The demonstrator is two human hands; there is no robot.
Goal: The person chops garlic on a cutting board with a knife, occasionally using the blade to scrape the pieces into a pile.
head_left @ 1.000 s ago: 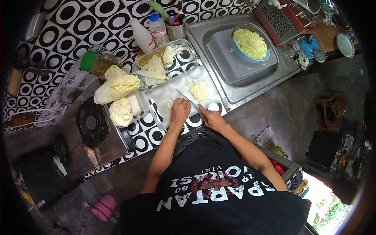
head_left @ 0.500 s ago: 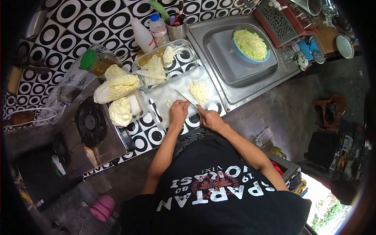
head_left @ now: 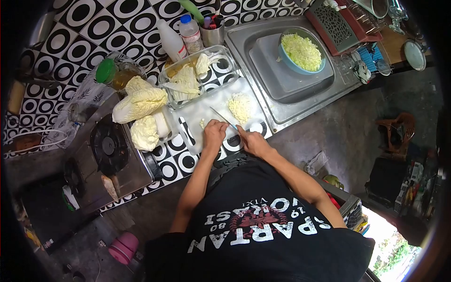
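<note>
My right hand is closed around the handle of a knife, whose blade points up and left over a translucent cutting board. Beside the blade, my left hand rests on the board with its fingers curled together; whatever is under the fingertips is hidden. Just beyond the blade lies a pile of finely chopped pale pieces. A few small pale bits sit to the left of my left hand.
Left of the board are napa cabbages and a gas stove. Behind it stands a clear divided container with leaves. A blue bowl of shredded cabbage is on a grey lid-like surface in the steel sink. Bottles stand at the back.
</note>
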